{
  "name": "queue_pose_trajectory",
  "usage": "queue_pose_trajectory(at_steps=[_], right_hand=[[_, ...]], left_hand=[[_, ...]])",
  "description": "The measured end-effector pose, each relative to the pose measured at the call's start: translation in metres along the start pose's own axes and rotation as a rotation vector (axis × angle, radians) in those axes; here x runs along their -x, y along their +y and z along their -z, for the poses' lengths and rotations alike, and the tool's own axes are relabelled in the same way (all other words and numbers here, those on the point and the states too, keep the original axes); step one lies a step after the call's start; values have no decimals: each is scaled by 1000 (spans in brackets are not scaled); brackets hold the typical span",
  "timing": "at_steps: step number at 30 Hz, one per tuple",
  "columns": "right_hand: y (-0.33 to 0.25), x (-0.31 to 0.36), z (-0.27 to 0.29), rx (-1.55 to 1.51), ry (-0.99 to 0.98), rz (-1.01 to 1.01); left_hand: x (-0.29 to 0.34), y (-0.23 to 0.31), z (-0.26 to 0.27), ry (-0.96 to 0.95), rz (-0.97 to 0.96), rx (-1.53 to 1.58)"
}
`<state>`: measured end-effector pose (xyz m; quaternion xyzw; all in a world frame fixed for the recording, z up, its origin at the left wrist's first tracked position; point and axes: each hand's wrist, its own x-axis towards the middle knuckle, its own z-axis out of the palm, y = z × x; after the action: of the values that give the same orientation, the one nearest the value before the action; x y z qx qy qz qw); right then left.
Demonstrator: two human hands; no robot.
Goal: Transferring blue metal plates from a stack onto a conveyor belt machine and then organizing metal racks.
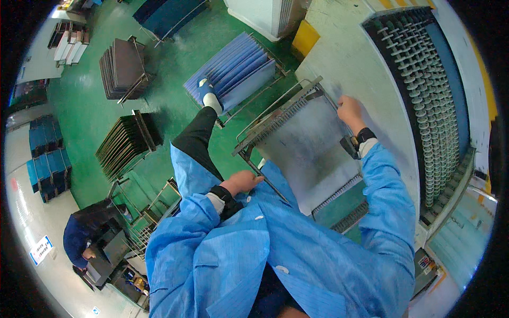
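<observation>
In front of my body is a metal slotted rack with comb-like bars, tilted in this view. A flat grey panel stands in it; I cannot tell whether others lie behind. My left hand is closed around a side bar at the rack's near left. At the far right corner, my right hand has its fingers wrapped on the opposite bar. Both arms wear blue sleeves with dark bands at the wrists. One foot, in a blue and white shoe, is stretched forward beside a rack of blue panels.
A machine with rows of white rollers runs along the right. On the green floor stand racks of brown panels and dark panels. A yellow block sits ahead. Another person bends over equipment at the lower left.
</observation>
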<state>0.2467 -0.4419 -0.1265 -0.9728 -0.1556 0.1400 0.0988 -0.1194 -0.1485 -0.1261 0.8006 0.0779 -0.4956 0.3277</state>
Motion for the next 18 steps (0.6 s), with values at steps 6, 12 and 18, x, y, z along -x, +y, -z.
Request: queue_pose_trajectory(at_steps=[6, 12, 18], right_hand=[[7, 10, -17, -162, 132, -41], [1, 25, -22, -118, 290, -36], [47, 114, -13, -335, 391, -71]], left_hand=[[27, 45, 83, 536, -161, 439], [-9, 47, 118, 1082, -310, -34], [-42, 38, 100, 746, -132, 326]])
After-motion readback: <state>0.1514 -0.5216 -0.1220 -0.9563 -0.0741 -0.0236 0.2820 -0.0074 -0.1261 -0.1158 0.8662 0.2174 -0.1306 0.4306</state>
